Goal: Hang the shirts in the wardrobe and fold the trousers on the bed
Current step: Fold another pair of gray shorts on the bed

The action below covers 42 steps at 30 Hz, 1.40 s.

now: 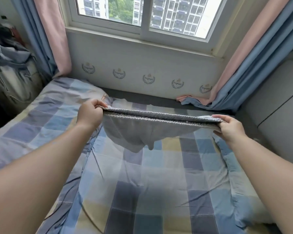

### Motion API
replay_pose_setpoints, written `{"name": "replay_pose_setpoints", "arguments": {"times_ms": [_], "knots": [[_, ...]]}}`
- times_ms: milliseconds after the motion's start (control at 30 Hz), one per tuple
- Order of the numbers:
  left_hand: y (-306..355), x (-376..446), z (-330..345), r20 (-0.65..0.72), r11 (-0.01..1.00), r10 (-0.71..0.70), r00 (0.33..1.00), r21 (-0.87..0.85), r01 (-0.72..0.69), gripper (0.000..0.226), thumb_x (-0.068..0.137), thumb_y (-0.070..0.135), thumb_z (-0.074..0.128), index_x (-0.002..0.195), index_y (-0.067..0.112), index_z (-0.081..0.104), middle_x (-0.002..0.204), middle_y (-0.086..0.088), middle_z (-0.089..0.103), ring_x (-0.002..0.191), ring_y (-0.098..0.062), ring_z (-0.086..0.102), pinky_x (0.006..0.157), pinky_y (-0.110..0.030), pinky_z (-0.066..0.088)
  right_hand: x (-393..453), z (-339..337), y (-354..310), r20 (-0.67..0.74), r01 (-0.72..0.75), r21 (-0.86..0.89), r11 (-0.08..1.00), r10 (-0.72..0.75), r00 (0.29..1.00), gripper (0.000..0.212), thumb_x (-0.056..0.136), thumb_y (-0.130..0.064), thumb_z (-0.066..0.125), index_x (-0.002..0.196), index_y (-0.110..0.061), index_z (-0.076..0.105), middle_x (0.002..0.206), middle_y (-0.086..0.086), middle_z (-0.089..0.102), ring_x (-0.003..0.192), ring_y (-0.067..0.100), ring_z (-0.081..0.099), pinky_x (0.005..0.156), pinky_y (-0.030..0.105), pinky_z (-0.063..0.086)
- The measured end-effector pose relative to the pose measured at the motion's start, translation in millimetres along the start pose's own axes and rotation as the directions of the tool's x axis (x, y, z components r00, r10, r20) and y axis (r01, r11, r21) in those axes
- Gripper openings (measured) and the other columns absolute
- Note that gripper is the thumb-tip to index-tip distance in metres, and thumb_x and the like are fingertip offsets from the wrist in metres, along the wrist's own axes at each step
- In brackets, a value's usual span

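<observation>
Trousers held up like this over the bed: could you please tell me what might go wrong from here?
1. The left hand and right hand pinch only the ends of the waistband, so a grip could slip and the trousers drop in a heap.
2. The legs hang bunched, so they may land creased.
3. The checked quilt is rumpled, which could spoil a flat fold.

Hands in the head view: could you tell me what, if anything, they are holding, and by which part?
The left hand and right hand grip the grey garment by opposite ends of its ribbed band, stretched above the bed.
</observation>
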<state>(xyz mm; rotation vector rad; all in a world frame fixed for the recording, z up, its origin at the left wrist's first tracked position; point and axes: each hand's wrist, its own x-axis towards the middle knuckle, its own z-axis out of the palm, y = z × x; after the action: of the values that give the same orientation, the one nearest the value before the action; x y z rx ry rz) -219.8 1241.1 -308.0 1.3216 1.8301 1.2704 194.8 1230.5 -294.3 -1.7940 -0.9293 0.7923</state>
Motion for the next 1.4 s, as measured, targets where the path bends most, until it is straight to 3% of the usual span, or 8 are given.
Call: {"name": "replay_pose_setpoints", "arguments": {"times_ms": [167,367,500,733,900,1067,1233,1400], "knots": [[-82.0,-68.7,20.3,0.057,0.988,-0.076,0.996,0.141,0.067,0.035,0.079,-0.005,0.046,0.067,0.025,0.061,0.093,-0.009,0.070,0.088,-0.032,0.062,0.079,-0.038,0.048,-44.0,-2.9,107.9,0.090,0.020,-0.336,0.942,0.011,0.996,0.036,0.084,0.005,0.046,0.099,-0.015,0.072,0.096,0.011,0.067,0.083,0.022,0.057,0.077,0.038,0.050],[-225.0,-189.5,46.3,0.186,0.889,-0.266,0.946,0.427,0.166,0.030,0.079,-0.008,0.050,0.078,0.016,0.069,0.106,-0.011,0.070,0.103,-0.029,0.062,0.085,-0.035,0.048,-117.8,-1.5,263.4,0.373,0.192,-0.753,0.629,0.168,0.912,0.032,0.078,-0.008,0.062,0.104,-0.021,0.073,0.103,0.009,0.071,0.099,0.027,0.062,0.069,0.028,0.040],[-309.9,-277.2,69.8,0.248,0.769,-0.393,0.885,0.617,0.168,0.029,0.080,-0.005,0.054,0.088,0.014,0.074,0.103,-0.014,0.070,0.101,-0.033,0.061,0.081,-0.035,0.046,-174.3,-3.8,370.5,0.480,0.301,-0.822,0.484,0.303,0.824,0.027,0.081,-0.023,0.062,0.106,-0.028,0.071,0.109,0.007,0.061,0.101,0.025,0.060,0.075,0.031,0.045],[-403.8,-382.4,88.3,0.335,0.642,-0.532,0.778,0.758,0.113,0.026,0.082,0.001,0.056,0.093,0.015,0.074,0.104,-0.013,0.070,0.099,-0.032,0.062,0.081,-0.034,0.047,-227.6,0.0,492.1,0.496,0.329,-0.853,0.405,0.431,0.754,0.032,0.088,-0.033,0.057,0.119,-0.028,0.062,0.117,0.006,0.050,0.103,0.026,0.057,0.079,0.033,0.048],[-427.5,-401.6,84.3,0.330,0.608,-0.545,0.771,0.788,0.093,0.026,0.084,-0.001,0.056,0.096,0.011,0.075,0.111,-0.015,0.068,0.106,-0.033,0.060,0.090,-0.035,0.045,-241.3,0.3,529.2,0.475,0.307,-0.871,0.383,0.500,0.724,0.031,0.087,-0.031,0.055,0.118,-0.028,0.062,0.118,0.006,0.048,0.103,0.026,0.056,0.078,0.032,0.044],[-431.8,-412.6,84.5,0.346,0.562,-0.641,0.685,0.820,0.111,0.024,0.086,0.003,0.056,0.099,0.011,0.075,0.114,-0.015,0.068,0.109,-0.031,0.060,0.093,-0.033,0.047,-247.0,10.5,530.7,0.477,0.362,-0.879,0.311,0.599,0.644,0.037,0.087,-0.034,0.055,0.123,-0.025,0.059,0.127,0.010,0.042,0.106,0.029,0.055,0.084,0.032,0.045],[-431.2,-408.2,79.8,0.326,0.599,-0.655,0.681,0.774,0.205,0.025,0.084,0.016,0.067,0.109,0.013,0.070,0.119,-0.010,0.066,0.115,-0.027,0.057,0.092,-0.032,0.043,-243.2,25.3,521.0,0.501,0.457,-0.848,0.267,0.684,0.530,0.060,0.087,-0.050,0.057,0.138,-0.021,0.043,0.140,0.018,0.036,0.130,0.029,0.037,0.099,0.035,0.040],[-438.0,-389.6,77.7,0.272,0.618,-0.661,0.699,0.725,0.303,0.026,0.087,0.015,0.061,0.112,0.018,0.067,0.123,-0.009,0.063,0.117,-0.024,0.055,0.090,-0.031,0.042,-235.8,72.2,500.6,0.675,0.607,-0.728,0.318,0.486,0.555,0.054,0.091,-0.043,0.054,0.140,-0.024,0.040,0.158,0.010,0.007,0.145,0.027,0.011,0.110,0.041,0.031]]}}
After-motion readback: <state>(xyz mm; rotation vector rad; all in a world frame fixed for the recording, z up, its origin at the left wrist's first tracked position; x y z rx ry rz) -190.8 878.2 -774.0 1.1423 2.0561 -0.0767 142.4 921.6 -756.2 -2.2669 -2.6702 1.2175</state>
